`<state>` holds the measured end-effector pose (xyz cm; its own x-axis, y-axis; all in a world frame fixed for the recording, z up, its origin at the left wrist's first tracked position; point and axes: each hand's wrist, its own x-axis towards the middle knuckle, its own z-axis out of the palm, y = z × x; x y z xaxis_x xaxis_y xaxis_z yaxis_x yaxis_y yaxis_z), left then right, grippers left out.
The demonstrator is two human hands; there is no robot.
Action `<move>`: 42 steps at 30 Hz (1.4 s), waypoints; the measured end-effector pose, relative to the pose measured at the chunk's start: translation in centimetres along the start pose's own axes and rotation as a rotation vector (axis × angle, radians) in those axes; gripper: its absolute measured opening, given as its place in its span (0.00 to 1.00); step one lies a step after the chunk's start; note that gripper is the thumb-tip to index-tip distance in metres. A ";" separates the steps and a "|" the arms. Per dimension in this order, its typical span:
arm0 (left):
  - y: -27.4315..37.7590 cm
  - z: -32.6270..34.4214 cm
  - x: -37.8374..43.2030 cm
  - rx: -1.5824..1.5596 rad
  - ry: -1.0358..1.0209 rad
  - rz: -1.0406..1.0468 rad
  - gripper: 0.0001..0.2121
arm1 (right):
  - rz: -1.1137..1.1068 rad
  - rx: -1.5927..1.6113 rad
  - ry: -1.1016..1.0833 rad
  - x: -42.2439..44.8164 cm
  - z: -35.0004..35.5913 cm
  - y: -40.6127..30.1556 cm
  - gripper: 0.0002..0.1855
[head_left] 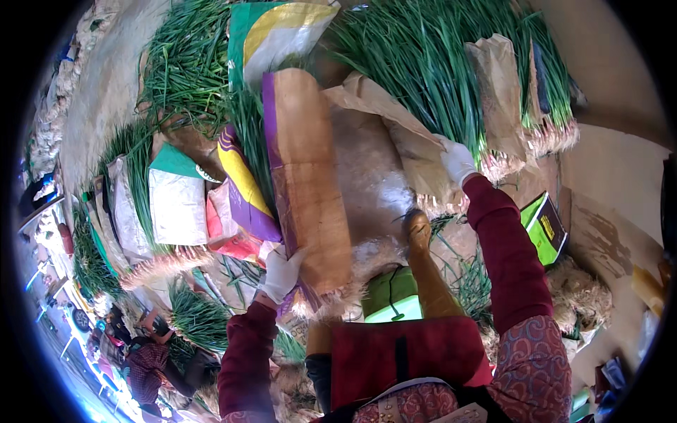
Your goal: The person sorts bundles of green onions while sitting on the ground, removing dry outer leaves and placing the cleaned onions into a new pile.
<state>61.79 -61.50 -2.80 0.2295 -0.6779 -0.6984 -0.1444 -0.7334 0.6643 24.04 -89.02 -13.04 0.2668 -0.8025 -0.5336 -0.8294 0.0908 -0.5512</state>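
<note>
My left hand (pixel 282 273), in a white glove, grips the lower left edge of a long brown paper-like sheet (pixel 309 185) with a purple border. Pale roots (pixel 328 302) stick out below that sheet. My right hand (pixel 456 158), gloved too, is on the edge of another brown sheet (pixel 418 158), which lies over rooted stems. Long green onion-like leaves (pixel 418 58) spread beyond it, with more roots (pixel 500 165) beside my right wrist. Between the two sheets, a wet brown surface (pixel 367 158) shows.
To the left lie covered bundles with a white and green sack piece (pixel 177 195) and a purple and yellow one (pixel 248 195). A green bag (pixel 391 296) lies by my boot (pixel 420 232). A black and green packet (pixel 545 228) is at right. Another person (pixel 148 365) is at lower left.
</note>
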 end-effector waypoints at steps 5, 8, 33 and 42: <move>6.8 4.9 1.9 -0.069 0.024 0.068 0.10 | -0.029 0.091 -0.011 -0.1 -0.8 0.7 0.24; 10.1 8.8 4.2 -0.061 0.094 0.102 0.15 | 0.007 -0.020 -0.009 0.4 -1.3 1.0 0.22; -0.3 17.5 11.4 -0.164 -0.077 -0.051 0.34 | 0.191 0.111 0.221 -19.2 5.6 8.6 0.21; 1.2 10.2 -2.6 -0.271 -0.241 -0.504 0.13 | 0.492 0.041 -0.207 -38.6 3.8 8.7 0.21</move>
<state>51.25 -61.20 -2.89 -0.0222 -0.2671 -0.9634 0.1817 -0.9487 0.2589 8.34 -55.03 0.34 -0.0537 -0.5267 -0.8484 -0.8623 0.4529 -0.2266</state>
